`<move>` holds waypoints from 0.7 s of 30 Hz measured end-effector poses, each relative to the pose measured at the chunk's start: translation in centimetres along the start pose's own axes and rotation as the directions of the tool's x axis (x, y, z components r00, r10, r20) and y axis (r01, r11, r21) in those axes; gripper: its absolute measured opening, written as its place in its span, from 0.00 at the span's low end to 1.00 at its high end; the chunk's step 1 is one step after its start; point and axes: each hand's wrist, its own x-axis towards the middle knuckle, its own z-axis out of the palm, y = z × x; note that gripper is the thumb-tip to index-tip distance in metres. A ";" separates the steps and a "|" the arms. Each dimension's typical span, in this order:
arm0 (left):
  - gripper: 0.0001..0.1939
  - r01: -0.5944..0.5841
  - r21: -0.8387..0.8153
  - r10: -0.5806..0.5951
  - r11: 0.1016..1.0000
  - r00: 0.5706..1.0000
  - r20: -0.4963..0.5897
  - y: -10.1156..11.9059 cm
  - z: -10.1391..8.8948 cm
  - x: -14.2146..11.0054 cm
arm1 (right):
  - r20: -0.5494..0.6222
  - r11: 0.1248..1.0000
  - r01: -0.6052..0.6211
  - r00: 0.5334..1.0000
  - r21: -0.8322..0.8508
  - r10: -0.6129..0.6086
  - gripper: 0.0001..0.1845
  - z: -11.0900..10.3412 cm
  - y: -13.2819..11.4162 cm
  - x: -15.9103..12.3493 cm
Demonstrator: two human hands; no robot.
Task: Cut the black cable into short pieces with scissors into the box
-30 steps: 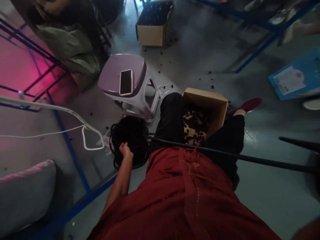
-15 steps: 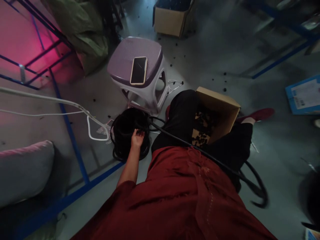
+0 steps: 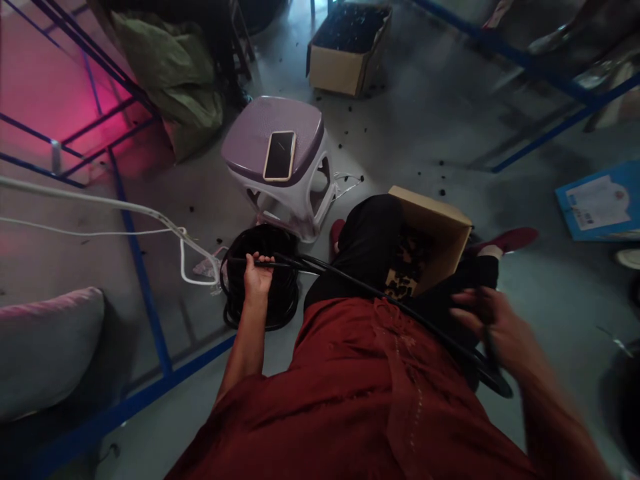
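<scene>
A large coil of black cord (image 3: 280, 307), like cable or rubber tubing, lies on the floor left of my legs. My left hand (image 3: 257, 275) is closed around a length of cord above this coil. From there several black strands (image 3: 345, 272) run right across my lap and bend into a loop (image 3: 500, 385) past my right thigh. My right hand (image 3: 500, 328), smeared by motion, is at that loop with a dark strand over its palm. Whether its fingers grip the strand is unclear. An open cardboard box (image 3: 443, 223) with small black pieces sits between my legs.
A purple-topped plastic stool (image 3: 245, 137) bearing a phone (image 3: 279, 156) stands ahead. Farther back is a carton (image 3: 335, 70) filled with black pieces. Blue metal frame bars (image 3: 145, 287) and a white cable (image 3: 125, 203) are at left, a blue box (image 3: 600, 203) at right.
My right hand has come into view at the right-hand loop of cord. My left hand has shifted slightly left and up, drawing a strand across the coil. The camera view has tilted slightly.
</scene>
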 end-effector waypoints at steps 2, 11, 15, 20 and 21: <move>0.18 -0.009 -0.075 0.010 0.997 1.000 0.012 1.1 0.8 0.0 | 0.209 0.996 0.085 0.974 0.036 -0.091 0.29 2.8 -2.7 1.4; 0.19 -0.015 -0.312 0.040 0.950 0.997 0.073 4.8 1.8 0.5 | 0.423 0.994 0.077 0.900 0.078 -0.103 0.28 5.9 -0.4 2.8; 0.20 -0.051 -0.334 0.079 0.941 0.994 0.070 6.1 1.9 1.0 | 0.472 0.985 0.049 0.873 0.168 -0.124 0.27 6.3 1.1 2.5; 0.20 -0.162 -0.293 0.172 0.942 0.985 0.009 8.9 0.4 2.6 | 0.175 0.996 -0.092 0.981 0.016 0.087 0.23 1.6 2.8 1.2; 0.19 -0.169 -0.265 0.183 0.949 0.983 0.028 9.5 0.0 3.0 | 0.049 0.990 -0.139 0.989 -0.036 0.141 0.20 -0.2 3.3 0.5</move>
